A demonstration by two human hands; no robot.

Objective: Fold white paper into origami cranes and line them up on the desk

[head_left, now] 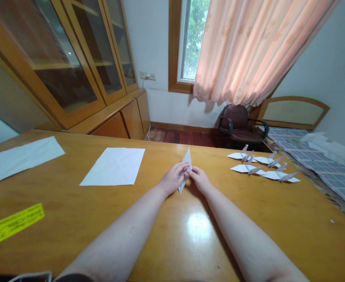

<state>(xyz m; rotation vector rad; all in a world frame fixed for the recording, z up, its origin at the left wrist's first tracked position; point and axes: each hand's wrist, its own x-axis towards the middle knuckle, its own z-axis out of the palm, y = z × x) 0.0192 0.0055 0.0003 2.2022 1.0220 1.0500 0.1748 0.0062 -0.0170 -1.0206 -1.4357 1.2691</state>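
Note:
A narrow, diamond-shaped piece of folded white paper [186, 157] is held between both hands over the middle of the desk. My left hand [174, 178] lies across its left side, fingers closed on it. At its right edge, my right hand [199, 179] pinches the paper with thumb and fingers. The hands nearly meet at the middle of the paper, covering that part. To the right stand several folded paper cranes [248, 168] in two rows, wings spread. A flat white paper sheet [113, 166] lies to the left of my hands.
The wooden desk [102, 219] carries another white paper strip [22, 158] at far left and a yellow label [13, 225] nearer me. Beyond the desk are a glass-door cabinet [102, 51], an armchair [238, 123] and a bed [316, 156] at the right.

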